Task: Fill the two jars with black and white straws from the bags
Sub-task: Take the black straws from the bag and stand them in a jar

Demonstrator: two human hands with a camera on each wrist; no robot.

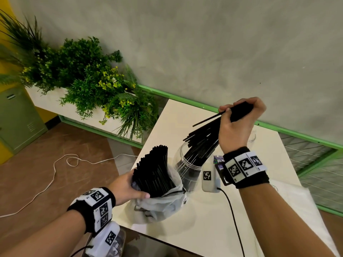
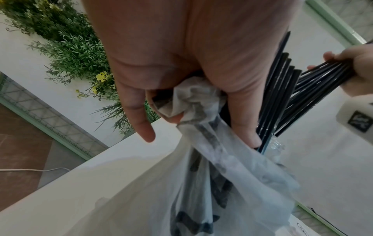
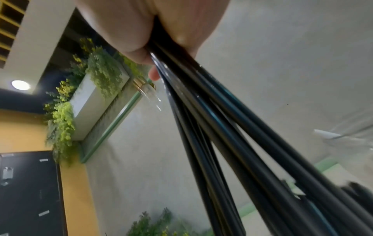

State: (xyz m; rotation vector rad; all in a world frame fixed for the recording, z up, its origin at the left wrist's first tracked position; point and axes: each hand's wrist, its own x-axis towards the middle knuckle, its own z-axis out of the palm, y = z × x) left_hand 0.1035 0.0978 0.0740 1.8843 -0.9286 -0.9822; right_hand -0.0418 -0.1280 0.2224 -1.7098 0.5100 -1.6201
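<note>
The jar [image 1: 187, 164] mouth at frame centre is half blocked by leaning black straws [image 1: 202, 143]; the bag [image 1: 159, 199] crowds you just left; bare bench [image 1: 204, 229] stays free at lower centre.

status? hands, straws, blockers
Left hand grips bag of black straws. Right hand holds black bunch, ends in jar. No blockers visible.

Glossy black plastic straws [image 1: 154, 169] in a translucent white plastic bag [image 1: 159, 204] with dark print — white table [image 1: 204, 219], green-railed grey wall [image 1: 204, 52], black-and-white checkered wristbands [image 1: 245, 166].
</note>
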